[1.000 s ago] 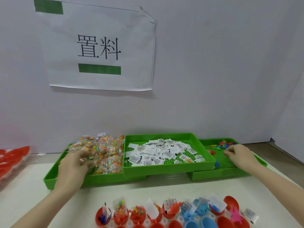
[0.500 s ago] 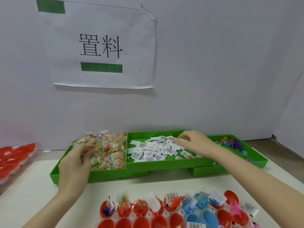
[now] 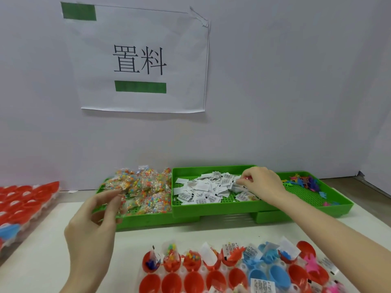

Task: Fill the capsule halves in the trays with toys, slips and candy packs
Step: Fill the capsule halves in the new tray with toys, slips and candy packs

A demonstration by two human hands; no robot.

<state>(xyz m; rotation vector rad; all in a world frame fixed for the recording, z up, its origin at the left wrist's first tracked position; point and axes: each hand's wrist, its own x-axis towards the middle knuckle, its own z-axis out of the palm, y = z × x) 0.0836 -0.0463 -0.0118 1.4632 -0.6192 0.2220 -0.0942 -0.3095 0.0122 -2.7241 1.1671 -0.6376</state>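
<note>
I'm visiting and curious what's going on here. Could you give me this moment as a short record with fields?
Left hand: pinches a candy pack above the left green tray
Right hand: fingers on the paper slips in the middle green tray
Right green tray: small toys
Front: capsule halves, back row filled
Wall: paper sign

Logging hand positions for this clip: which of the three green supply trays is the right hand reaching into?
The middle tray, heaped with white paper slips. The right hand pinches at slips there; the candy-pack tray and toy tray flank it.
</note>
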